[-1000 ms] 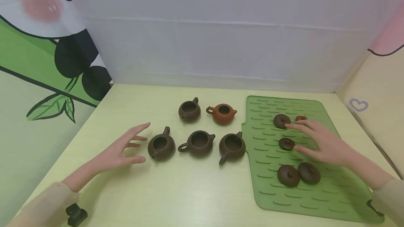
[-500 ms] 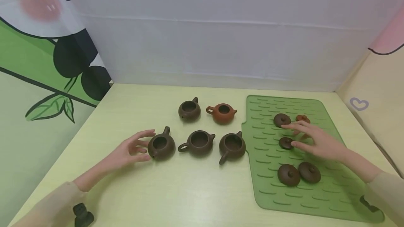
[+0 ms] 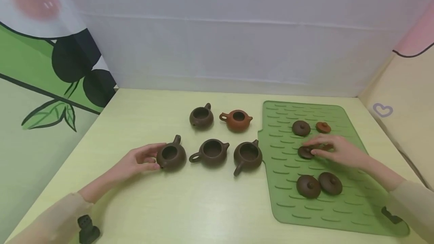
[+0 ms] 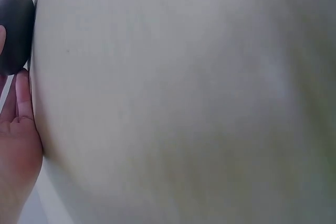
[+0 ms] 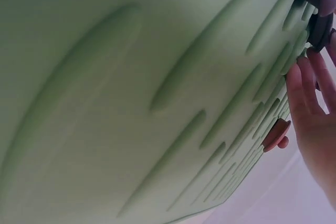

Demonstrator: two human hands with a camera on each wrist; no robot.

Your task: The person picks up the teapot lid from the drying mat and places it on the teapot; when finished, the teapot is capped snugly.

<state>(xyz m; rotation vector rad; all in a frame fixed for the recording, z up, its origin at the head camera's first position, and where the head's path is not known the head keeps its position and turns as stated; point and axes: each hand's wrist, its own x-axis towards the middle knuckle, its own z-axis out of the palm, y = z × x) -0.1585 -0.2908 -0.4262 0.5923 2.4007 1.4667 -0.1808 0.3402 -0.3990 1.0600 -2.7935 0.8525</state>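
Observation:
In the head view my left hand (image 3: 137, 163) holds a dark brown clay teapot (image 3: 175, 159) at its left side, index finger behind and thumb in front. The left wrist view shows this teapot (image 4: 16, 32) at its left edge, fingertips against the body. On the green mat (image 3: 285, 206) my right hand (image 3: 342, 153) pinches a small dark teapot lid (image 3: 303, 154) by its knob, between thumb and fingers. In the right wrist view that lid (image 5: 319, 31) appears at the upper right by the fingertips. The held teapot stands lidless on the table, handle pointing away.
To the right of the held teapot stand two dark teapots (image 3: 213, 157) (image 3: 248, 161). Behind them are another dark teapot (image 3: 201, 120) and a reddish one (image 3: 238, 123), all lidless. More lids lie on the mat: dark ones (image 3: 301, 128) (image 3: 308, 191) (image 3: 330, 183) and a reddish one (image 3: 323, 127).
My left hand has moved right and its fingers have closed on the left teapot's side. My right hand has come down, fingers drawing together on the small dark lid.

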